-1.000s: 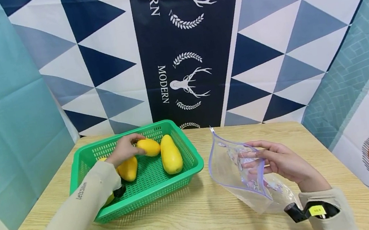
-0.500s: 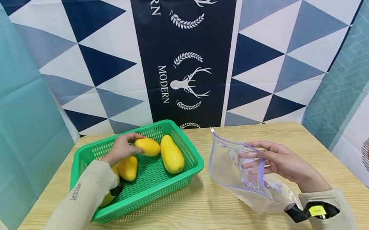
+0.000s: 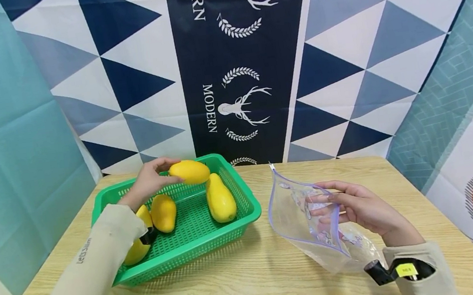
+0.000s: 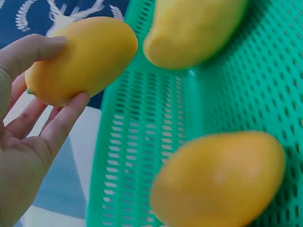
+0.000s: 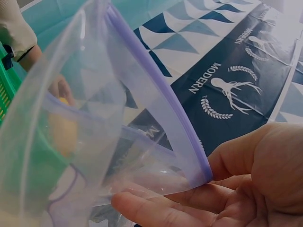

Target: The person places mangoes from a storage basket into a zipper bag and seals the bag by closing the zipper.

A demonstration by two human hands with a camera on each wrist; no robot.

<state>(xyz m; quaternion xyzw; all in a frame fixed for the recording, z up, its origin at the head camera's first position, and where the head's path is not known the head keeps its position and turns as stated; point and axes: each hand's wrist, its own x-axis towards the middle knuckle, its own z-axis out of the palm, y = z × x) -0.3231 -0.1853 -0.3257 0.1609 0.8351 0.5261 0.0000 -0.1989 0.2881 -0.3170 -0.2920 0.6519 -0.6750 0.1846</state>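
Observation:
My left hand (image 3: 149, 181) grips a mango (image 3: 189, 172) by one end, thumb on one side and fingers on the other. In the left wrist view the mango (image 4: 85, 61) shows whole except where the fingers cover it. It is raised off the floor of the green basket (image 3: 189, 265), near the far rim. Below it lies another mango (image 3: 164, 214), and to the right a longer yellow fruit (image 3: 220, 199). My right hand (image 3: 363, 208) holds a clear zip bag (image 3: 291, 215) with a purple edge by its mouth, pinched between thumb and fingers (image 5: 156, 213). The bag's mouth gapes.
More yellow fruit (image 3: 137, 253) lies at the basket's left end, partly behind the left sleeve. Wooden table (image 3: 256, 286) surface separates the basket from the bag. A patterned cloth (image 3: 234, 67) hangs behind the table.
The left hand has lifted the mango from the basket floor, upward and slightly right. The right hand and the bag have stayed in place.

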